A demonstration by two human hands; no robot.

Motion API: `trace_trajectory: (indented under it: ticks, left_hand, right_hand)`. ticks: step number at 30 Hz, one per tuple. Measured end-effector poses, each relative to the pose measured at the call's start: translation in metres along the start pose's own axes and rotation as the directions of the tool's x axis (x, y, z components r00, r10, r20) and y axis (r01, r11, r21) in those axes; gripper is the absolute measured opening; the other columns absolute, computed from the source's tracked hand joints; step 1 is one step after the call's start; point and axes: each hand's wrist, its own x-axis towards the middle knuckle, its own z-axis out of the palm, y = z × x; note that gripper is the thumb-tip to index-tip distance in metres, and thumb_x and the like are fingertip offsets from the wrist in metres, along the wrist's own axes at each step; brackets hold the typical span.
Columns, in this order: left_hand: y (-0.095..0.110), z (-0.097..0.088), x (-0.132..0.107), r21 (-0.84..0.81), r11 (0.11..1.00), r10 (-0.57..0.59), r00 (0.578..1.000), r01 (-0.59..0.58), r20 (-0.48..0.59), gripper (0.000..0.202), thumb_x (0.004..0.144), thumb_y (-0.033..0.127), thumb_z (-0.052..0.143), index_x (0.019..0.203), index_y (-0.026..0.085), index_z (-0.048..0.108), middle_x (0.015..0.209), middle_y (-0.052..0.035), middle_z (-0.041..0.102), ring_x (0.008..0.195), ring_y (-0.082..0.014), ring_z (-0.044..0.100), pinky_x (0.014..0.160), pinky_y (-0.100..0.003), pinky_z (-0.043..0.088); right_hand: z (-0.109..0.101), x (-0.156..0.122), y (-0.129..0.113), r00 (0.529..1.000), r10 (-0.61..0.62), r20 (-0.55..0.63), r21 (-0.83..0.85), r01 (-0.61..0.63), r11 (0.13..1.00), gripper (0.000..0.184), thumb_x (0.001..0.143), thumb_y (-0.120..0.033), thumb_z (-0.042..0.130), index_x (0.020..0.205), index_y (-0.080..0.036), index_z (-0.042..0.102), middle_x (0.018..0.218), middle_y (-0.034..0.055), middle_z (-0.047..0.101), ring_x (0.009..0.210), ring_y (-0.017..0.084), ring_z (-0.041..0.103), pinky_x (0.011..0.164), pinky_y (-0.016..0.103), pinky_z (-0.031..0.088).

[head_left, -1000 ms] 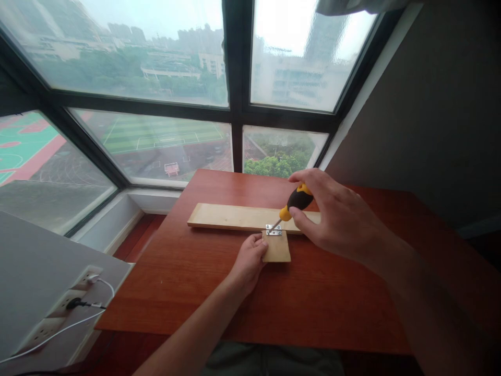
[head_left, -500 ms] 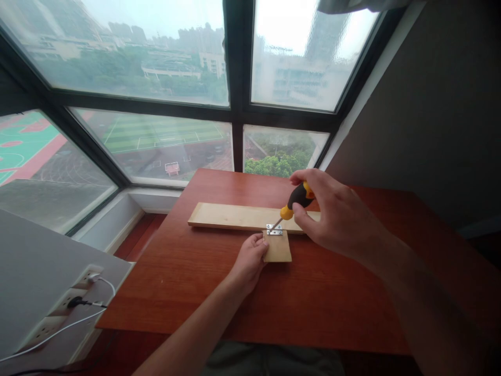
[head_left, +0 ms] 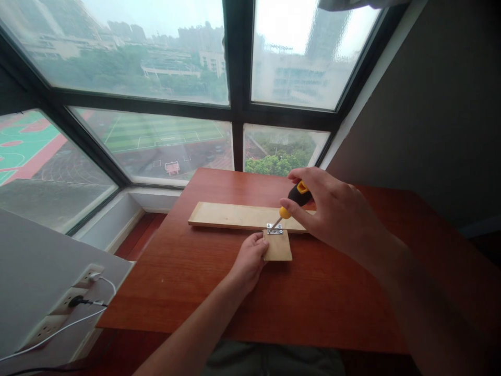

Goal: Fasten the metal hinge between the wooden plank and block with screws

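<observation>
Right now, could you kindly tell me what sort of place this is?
Probably a room on an upper floor: large windows look down on a sports field, and a reddish table stands beside them.

The single view is head-worn, looking from above the near edge of the surface [head_left: 164, 295], facing forward and tilted down. It is near the left hand [head_left: 249, 257] and right hand [head_left: 332, 209], and wide: the lap [head_left: 274, 359] shows along the bottom, windows [head_left: 156, 62] fill the top, and a wall [head_left: 422, 109] stands at right.
</observation>
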Motion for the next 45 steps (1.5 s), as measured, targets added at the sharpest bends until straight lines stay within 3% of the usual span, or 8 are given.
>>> trace_trajectory:
  ticks: [4, 8, 14, 20, 27, 33, 40, 45]
  left_hand:
    - [0.0007, 0.0003, 0.0003, 0.002, 1.000, -0.009, 1.000, 0.009, -0.011, 0.022, 0.081, 0.010, 0.063, 0.104, 0.011, 0.062, 0.103, -0.0140, 0.073, 0.086, -0.0191, 0.069, 0.076, -0.026, 0.054]
    - [0.0010, 0.0007, 0.0003, -0.001, 1.000, -0.004, 1.000, 0.004, -0.011, 0.022, 0.082, 0.009, 0.061, 0.104, 0.010, 0.061, 0.102, -0.0142, 0.072, 0.086, -0.0190, 0.069, 0.076, -0.027, 0.054]
    - [0.0002, -0.0001, 0.0007, 0.004, 1.000, -0.002, 1.000, 0.002, -0.013, 0.022, 0.082, 0.009, 0.061, 0.104, 0.011, 0.061, 0.101, -0.0140, 0.072, 0.086, -0.0192, 0.069, 0.077, -0.028, 0.054]
    - [-0.0010, -0.0011, 0.0009, -0.006, 1.000, 0.009, 1.000, -0.009, -0.009, 0.023, 0.080, 0.010, 0.064, 0.103, 0.011, 0.062, 0.102, -0.0134, 0.072, 0.086, -0.0189, 0.069, 0.075, -0.027, 0.054]
    - [0.0011, 0.0005, -0.0014, -0.006, 1.000, 0.002, 1.000, -0.002, -0.026, 0.023, 0.079, 0.011, 0.066, 0.102, 0.012, 0.062, 0.104, -0.0139, 0.072, 0.087, -0.0189, 0.069, 0.075, -0.026, 0.054]
    - [0.0015, 0.0009, -0.0016, 0.001, 1.000, 0.012, 1.000, -0.012, -0.019, 0.024, 0.080, 0.011, 0.065, 0.104, 0.011, 0.061, 0.104, -0.0145, 0.072, 0.087, -0.0192, 0.069, 0.074, -0.027, 0.055]
    - [0.0010, 0.0002, -0.0021, -0.001, 1.000, 0.021, 1.000, -0.021, -0.019, 0.025, 0.079, 0.012, 0.067, 0.104, 0.011, 0.061, 0.106, -0.0146, 0.072, 0.087, -0.0193, 0.069, 0.075, -0.027, 0.055]
    - [0.0014, 0.0003, -0.0032, 0.002, 1.000, 0.023, 1.000, -0.023, -0.009, 0.025, 0.080, 0.012, 0.066, 0.104, 0.012, 0.061, 0.105, -0.0136, 0.072, 0.088, -0.0196, 0.069, 0.077, -0.028, 0.055]
  right_hand:
    - [0.0030, 0.0017, 0.0020, 1.000, 0.013, -0.014, 0.042, -0.012, 0.999, 0.027, 0.089, -0.027, 0.053, 0.115, -0.021, 0.058, 0.112, 0.0055, 0.068, 0.088, 0.022, 0.065, 0.074, 0.035, 0.049]
    - [0.0016, -0.0005, 0.0026, 0.999, -0.033, -0.007, 0.093, 0.033, 0.995, 0.044, 0.080, -0.017, 0.055, 0.123, -0.019, 0.053, 0.122, 0.0082, 0.063, 0.100, 0.024, 0.063, 0.079, 0.035, 0.049]
    - [0.0052, 0.0020, 0.0026, 0.999, 0.030, -0.036, 0.006, -0.030, 1.000, 0.030, 0.090, -0.035, 0.054, 0.116, -0.020, 0.057, 0.112, 0.0074, 0.068, 0.090, 0.025, 0.066, 0.073, 0.036, 0.048]
    - [0.0022, -0.0001, 0.0029, 1.000, 0.021, 0.005, 0.076, -0.021, 0.997, 0.041, 0.081, -0.019, 0.055, 0.121, -0.020, 0.053, 0.119, 0.0070, 0.065, 0.093, 0.023, 0.065, 0.075, 0.034, 0.048]
    - [0.0024, 0.0011, 0.0020, 0.996, 0.083, -0.013, 0.013, -0.083, 0.996, 0.028, 0.090, -0.038, 0.053, 0.112, -0.022, 0.059, 0.101, 0.0044, 0.070, 0.078, 0.022, 0.065, 0.064, 0.034, 0.044]
    - [0.0005, -0.0012, 0.0017, 0.999, 0.046, -0.001, 0.103, -0.046, 0.994, 0.037, 0.081, -0.021, 0.055, 0.118, -0.021, 0.055, 0.115, 0.0055, 0.067, 0.093, 0.022, 0.065, 0.074, 0.033, 0.047]
    - [0.0025, 0.0008, 0.0017, 0.996, 0.091, -0.025, 0.014, -0.091, 0.996, 0.030, 0.089, -0.039, 0.053, 0.113, -0.022, 0.059, 0.099, 0.0044, 0.070, 0.078, 0.022, 0.065, 0.066, 0.035, 0.046]
    - [0.0006, -0.0014, 0.0036, 0.999, 0.036, -0.008, 0.141, -0.035, 0.989, 0.040, 0.080, -0.020, 0.055, 0.120, -0.021, 0.053, 0.117, 0.0079, 0.066, 0.093, 0.023, 0.065, 0.076, 0.035, 0.049]
